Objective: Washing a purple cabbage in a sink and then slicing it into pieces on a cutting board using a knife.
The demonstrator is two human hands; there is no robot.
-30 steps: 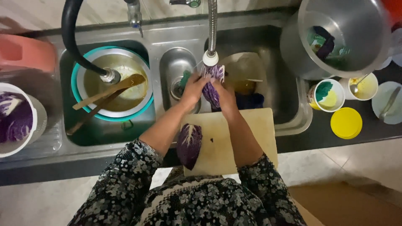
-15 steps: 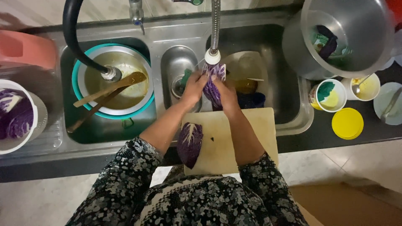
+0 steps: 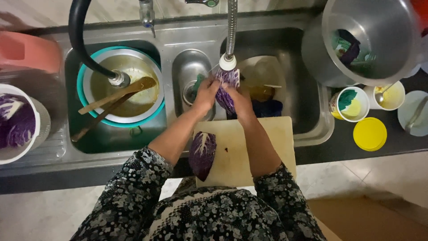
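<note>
My left hand [image 3: 206, 94] and my right hand [image 3: 239, 100] both grip a piece of red cabbage [image 3: 227, 87] right under the white head of the flexible tap [image 3: 228, 61], over the right sink basin. A second wedge of red cabbage [image 3: 202, 154] lies cut side up on the left part of the pale cutting board [image 3: 272, 147], which bridges the front edge of the sink between my forearms.
In the left basin a steel pan [image 3: 129, 89] inside a teal bowl holds brownish water and wooden utensils. A white bowl of red cabbage [image 3: 15, 122] sits far left. A big steel pot [image 3: 370, 40], cups [image 3: 350, 105] and a yellow lid [image 3: 369, 133] stand right.
My hands stay under the tap with the cabbage piece, shifting only slightly. The wedge on the board has not moved.
</note>
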